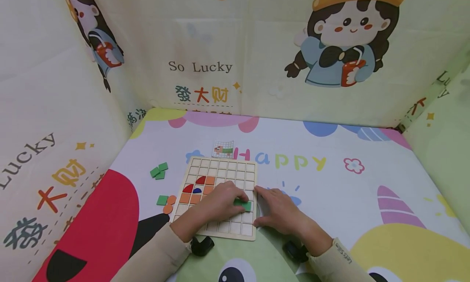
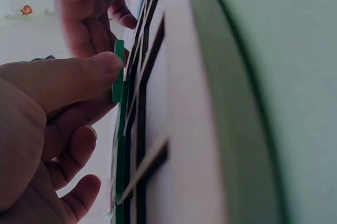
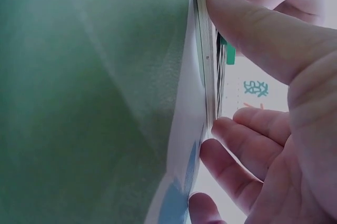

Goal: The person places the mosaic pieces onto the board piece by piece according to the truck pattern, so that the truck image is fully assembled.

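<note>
My left hand pinches a green square tile between thumb and fingers, low over the right side of a wooden grid board. More green shows in the grid row beneath it, partly hidden by the hand. My right hand touches the board's right edge with its thumb and fingertips, the fingers spread and nearly straight. Toward the board's left side lie orange square tiles, red curved pieces and a blue half-round piece, set in the cells.
Left of the board lie a few loose green tiles, another green tile and two orange discs. A small printed pattern card lies behind the board. Printed cloth walls stand around the back and sides of the table.
</note>
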The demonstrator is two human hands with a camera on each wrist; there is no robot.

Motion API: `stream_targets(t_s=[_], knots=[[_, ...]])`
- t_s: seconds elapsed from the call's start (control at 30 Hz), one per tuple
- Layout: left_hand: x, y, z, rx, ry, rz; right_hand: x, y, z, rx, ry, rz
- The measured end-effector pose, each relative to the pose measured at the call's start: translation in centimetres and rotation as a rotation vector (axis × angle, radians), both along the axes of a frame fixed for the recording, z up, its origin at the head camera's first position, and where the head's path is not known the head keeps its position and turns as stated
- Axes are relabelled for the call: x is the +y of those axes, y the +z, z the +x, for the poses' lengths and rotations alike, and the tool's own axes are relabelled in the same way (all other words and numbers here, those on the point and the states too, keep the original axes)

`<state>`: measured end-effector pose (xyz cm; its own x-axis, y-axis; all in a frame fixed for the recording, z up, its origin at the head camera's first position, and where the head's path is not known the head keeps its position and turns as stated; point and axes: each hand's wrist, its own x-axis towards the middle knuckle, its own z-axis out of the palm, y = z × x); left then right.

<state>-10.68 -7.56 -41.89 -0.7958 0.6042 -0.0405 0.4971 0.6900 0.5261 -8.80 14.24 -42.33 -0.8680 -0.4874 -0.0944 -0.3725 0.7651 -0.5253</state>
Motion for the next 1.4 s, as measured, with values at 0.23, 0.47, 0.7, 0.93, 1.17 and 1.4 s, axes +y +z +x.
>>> stream_targets(t_s=[0.23,0.47,0.7,0.93,1.17,1.4], knots=[[0.43,-0.19,-0.16,-0.030,0.009,0.005,0.03,-0.02,-0.04,0.004,0.004,0.001],[0.77,-0.09,-0.16,-0.046,0.015,-0.002,0.05,-0.09,-0.03,0.004,0.001,0.001],[0.79,-0.22,-0.11,-0.025,0.030,0.002,0.03,-0.14,-0.01,-0.002,-0.004,0.007],[0.71,-0.24,-0.07,0.016,0.026,0.001,0.00,-0.16,-0.06,-0.004,0.000,0.011],[0.51,-0.44,-0.16,0.053,0.002,0.017,0.19,-0.11,-0.03,-0.001,0.018,-0.003],[0.52,-0.29,-0.06,0.056,-0.001,-0.004,0.20,-0.06,-0.02,0.000,0.018,-0.002]])
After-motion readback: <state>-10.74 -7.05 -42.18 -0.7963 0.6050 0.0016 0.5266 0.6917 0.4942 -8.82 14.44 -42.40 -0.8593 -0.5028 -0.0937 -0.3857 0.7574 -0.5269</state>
